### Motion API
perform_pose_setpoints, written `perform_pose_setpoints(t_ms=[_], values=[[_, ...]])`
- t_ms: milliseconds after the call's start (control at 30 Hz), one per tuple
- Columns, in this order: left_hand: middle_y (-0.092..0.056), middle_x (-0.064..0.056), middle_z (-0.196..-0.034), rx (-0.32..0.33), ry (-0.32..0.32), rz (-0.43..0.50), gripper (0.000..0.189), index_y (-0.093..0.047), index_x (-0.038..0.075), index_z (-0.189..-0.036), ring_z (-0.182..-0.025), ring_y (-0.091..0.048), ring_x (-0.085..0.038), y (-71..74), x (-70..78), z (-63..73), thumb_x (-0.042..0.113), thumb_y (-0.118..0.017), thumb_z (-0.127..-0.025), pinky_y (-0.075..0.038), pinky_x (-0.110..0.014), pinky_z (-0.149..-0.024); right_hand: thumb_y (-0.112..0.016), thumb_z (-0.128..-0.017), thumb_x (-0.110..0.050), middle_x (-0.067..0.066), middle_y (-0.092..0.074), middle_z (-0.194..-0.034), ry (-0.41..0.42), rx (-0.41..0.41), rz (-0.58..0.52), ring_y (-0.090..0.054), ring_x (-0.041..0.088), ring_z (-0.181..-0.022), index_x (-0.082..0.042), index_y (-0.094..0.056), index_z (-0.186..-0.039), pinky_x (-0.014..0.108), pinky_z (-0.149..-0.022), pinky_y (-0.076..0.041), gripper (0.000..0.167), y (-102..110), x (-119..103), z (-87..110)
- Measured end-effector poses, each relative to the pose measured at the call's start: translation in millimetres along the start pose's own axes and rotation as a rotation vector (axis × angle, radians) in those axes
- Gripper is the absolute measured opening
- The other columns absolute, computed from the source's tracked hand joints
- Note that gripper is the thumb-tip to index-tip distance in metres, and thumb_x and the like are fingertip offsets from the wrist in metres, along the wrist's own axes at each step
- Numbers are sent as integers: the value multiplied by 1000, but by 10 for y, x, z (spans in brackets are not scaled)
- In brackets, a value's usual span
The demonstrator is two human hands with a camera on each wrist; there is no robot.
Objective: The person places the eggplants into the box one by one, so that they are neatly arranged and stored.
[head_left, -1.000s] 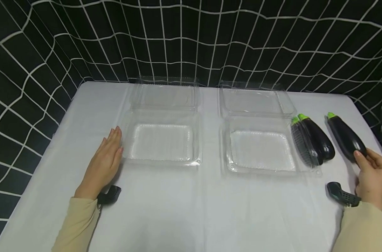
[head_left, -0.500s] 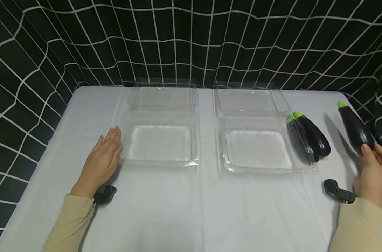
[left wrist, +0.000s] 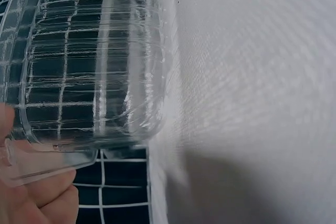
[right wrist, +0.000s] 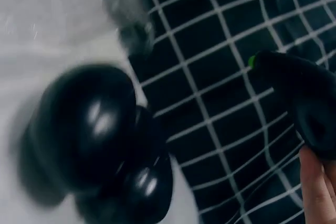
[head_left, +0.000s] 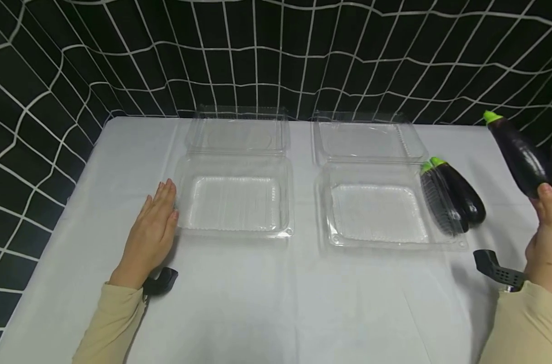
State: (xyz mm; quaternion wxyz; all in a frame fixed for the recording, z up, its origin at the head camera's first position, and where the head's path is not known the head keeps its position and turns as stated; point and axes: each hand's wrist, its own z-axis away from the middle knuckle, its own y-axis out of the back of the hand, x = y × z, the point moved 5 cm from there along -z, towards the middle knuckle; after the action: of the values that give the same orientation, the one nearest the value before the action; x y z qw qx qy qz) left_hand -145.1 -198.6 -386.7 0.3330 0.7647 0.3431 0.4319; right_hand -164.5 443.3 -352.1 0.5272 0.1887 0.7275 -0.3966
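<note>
My right hand (head_left: 551, 232) holds a glossy dark purple eggplant (head_left: 521, 156) by its rounded lower end, raised above the table's right side, green tip pointing away. In the right wrist view that raised eggplant (right wrist: 302, 95) is at the right edge. Two more eggplants (head_left: 462, 194) lie side by side on the table, one partly behind the clear wall of the right plastic clamshell box (head_left: 380, 245). My left hand (head_left: 150, 232), its fingers straight, touches the left rim of the left clamshell box (head_left: 235, 233). The left wrist view shows fingers (left wrist: 50, 198) against that rim.
Both clear boxes stand with their lids folded back, the left lid (head_left: 239, 136) and right lid (head_left: 367, 141) towards the far edge. White cloth (head_left: 266, 293) covers the table. A dark backdrop with white netting (head_left: 276, 55) rises behind and at the sides.
My right hand has lifted the eggplant off the table, up and slightly to the right. My left hand has stayed at the left box's rim. The head view has shifted slightly.
</note>
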Motion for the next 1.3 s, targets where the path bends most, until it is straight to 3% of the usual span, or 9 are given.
perform_pose_setpoints(t_ms=[133, 333, 567, 867, 1100, 1233, 1300], values=[[-33, -22, -147, 11, -3, 5, 47, -34, -11, -140, -137, -28, -34, 32, 8, -11, 14, -40, -101, -20, -51, -112, -80, -73, -1, 12, -62, -103, 57, -59, -49, -62, 17, -90, 4, -66, -107, 17, -88, -48, 37, -185, -117, 110], [-33, -23, -146, 7, 9, 9, 46, -35, -12, -139, -137, -28, -34, 43, -5, -19, 8, -43, -99, -20, -49, -113, -82, -70, -3, 13, -63, -101, 69, -101, -16, -61, 19, -93, 6, -67, -105, 19, -91, -47, 39, -421, -271, 294], [-33, -24, -146, -4, 8, 5, 45, -35, -13, -138, -137, -28, -34, 12, 8, -25, 6, -44, -98, -22, -48, -112, -81, -72, -5, 13, -64, -104, 92, -122, 39, -60, 20, -98, 4, -68, -107, 21, -93, -45, 38, -501, -342, 436], [-32, -24, -146, -6, 4, 7, 45, -35, -14, -138, -137, -28, -34, 2, 16, -41, 5, -45, -98, -22, -49, -112, -76, -76, 0, 15, -64, -106, 140, -210, 60, -60, 21, -99, 6, -67, -108, 20, -91, -46, 34, -674, -423, 544], [-33, -23, -146, -9, 24, 1, 46, -35, -13, -138, -137, -28, -34, 21, 13, -13, 6, -46, -98, -21, -49, -112, -79, -73, -2, 16, -64, -107, 149, -266, 62, -60, 21, -97, 7, -66, -109, 21, -89, -47, 39, -875, -481, 666], [-33, -23, -146, -2, 25, 6, 46, -36, -13, -138, -137, -28, -34, 27, 12, 0, 5, -47, -97, -21, -50, -112, -76, -74, 3, 16, -65, -103, 206, -331, 111, -61, 20, -91, 9, -67, -107, 21, -84, -48, 35, -988, -491, 769], [-33, -23, -146, -2, 22, 9, 46, -35, -13, -138, -137, -28, -34, 23, 13, 3, 5, -47, -97, -22, -50, -112, -73, -77, 5, 14, -65, -103, 238, -360, 196, -61, 18, -90, 7, -67, -108, 19, -83, -48, 32, -1037, -494, 811]])
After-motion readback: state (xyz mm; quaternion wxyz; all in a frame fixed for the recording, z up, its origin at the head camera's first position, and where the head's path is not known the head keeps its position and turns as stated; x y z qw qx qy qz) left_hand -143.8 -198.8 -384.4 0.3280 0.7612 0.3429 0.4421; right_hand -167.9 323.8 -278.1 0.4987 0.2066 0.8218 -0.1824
